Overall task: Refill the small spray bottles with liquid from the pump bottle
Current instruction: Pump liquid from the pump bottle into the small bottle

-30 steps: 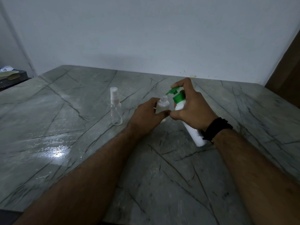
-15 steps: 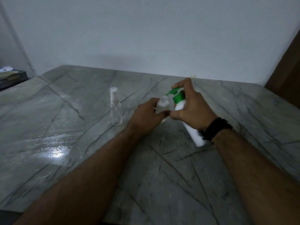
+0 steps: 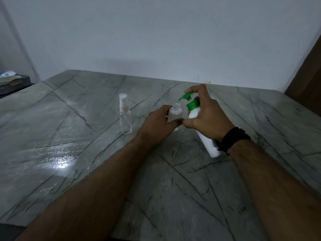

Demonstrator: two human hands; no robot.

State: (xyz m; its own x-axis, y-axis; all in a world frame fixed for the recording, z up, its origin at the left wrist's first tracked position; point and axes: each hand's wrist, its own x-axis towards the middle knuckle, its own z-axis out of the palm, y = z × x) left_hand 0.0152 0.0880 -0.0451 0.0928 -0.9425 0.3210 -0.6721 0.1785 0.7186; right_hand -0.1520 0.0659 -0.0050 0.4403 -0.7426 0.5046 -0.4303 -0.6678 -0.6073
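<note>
holding the small uncapped clear plastic bottle [image 3: 175, 113] in our left hand [image 3: 159, 126] above the grey veined marble table [image 3: 86, 153]; our right hand [image 3: 207, 117] grips the tilted white green-pump bottle [image 3: 206, 136], spout over its neck; the capped clear spray bottle [image 3: 124, 113] stands well left.

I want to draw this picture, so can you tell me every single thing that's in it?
Small spray bottle, uncapped: one, clear, held in the left hand under the pump spout.
Small spray bottle, capped: one, clear with white sprayer, standing left of the hands.
Pump bottle: one, white with green pump, tilted in the right hand.
Table: one, grey-green marble with dark veins, wet patch on the left.
Wall: one, pale, behind the table.
Wristband: one, black, right wrist.
Left hand: one, gripping the uncapped bottle.
Right hand: one, finger on the pump.
</note>
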